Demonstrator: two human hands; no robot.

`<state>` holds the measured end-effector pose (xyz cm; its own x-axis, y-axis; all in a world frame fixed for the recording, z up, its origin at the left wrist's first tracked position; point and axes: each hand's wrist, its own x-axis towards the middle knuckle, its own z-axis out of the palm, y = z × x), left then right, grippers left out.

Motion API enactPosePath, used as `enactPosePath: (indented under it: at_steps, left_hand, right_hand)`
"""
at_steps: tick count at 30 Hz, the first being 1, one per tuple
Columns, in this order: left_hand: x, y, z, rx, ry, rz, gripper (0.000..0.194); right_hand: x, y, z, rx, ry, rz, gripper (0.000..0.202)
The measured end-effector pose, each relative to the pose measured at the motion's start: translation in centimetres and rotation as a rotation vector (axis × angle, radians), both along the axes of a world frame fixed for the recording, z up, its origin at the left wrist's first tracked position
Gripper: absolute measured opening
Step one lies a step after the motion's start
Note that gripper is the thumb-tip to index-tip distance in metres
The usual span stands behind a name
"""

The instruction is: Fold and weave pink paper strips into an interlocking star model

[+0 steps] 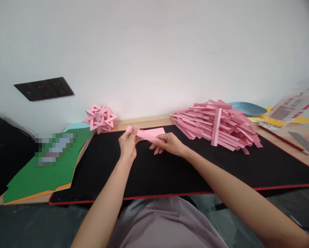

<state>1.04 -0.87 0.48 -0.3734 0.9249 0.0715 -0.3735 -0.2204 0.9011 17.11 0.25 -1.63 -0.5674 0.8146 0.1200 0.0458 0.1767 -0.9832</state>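
A folded pink paper strip (145,136) is stretched between my two hands above the black mat. My left hand (128,143) pinches its left end, thumb on top. At the other end, my right hand (170,144) grips the strip between thumb and fingers. Just behind it a wider pink paper piece (157,131) shows; whether it is joined to the strip or lies on the mat, I cannot tell. To the right sits a large heap of folded pink paper strips (219,124). A pink paper star ball (100,118) of interlocked strips stands at the back left.
Green paper sheets (48,172) lie left of the red-edged black mat (157,175). At the right are a blue dish (247,109), a dark red pencil-like stick (280,138), a ruler (302,143) and a clear plastic bag (296,100). A socket panel (44,89) is on the wall.
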Motion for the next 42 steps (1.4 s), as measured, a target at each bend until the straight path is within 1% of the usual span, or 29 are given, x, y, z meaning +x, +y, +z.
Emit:
enactPosePath:
  at_steps: [7, 27, 34, 38, 42]
  left_hand:
    - [-0.19, 0.08, -0.17, -0.049, -0.092, -0.038, 0.025]
    - [-0.10, 0.04, -0.21, -0.037, -0.072, -0.029, 0.025]
    - [0.01, 0.13, -0.24, 0.003, -0.100, -0.017, 0.028]
    - [-0.13, 0.16, -0.25, -0.001, -0.097, -0.020, 0.029]
    - [-0.22, 0.18, -0.29, -0.033, -0.099, -0.015, 0.028]
  right_hand:
    - [0.01, -0.12, 0.28, 0.018, -0.002, -0.033, 0.038]
    - [-0.09, -0.20, 0.46, 0.012, -0.025, -0.035, 0.037]
    - [-0.25, -0.34, 0.42, 0.036, -0.025, -0.107, 0.033]
    - [-0.56, -0.59, 0.27, 0.001, 0.030, -0.168, 0.031]
    - [-0.59, -0.36, -0.03, -0.065, 0.059, -0.143, 0.030]
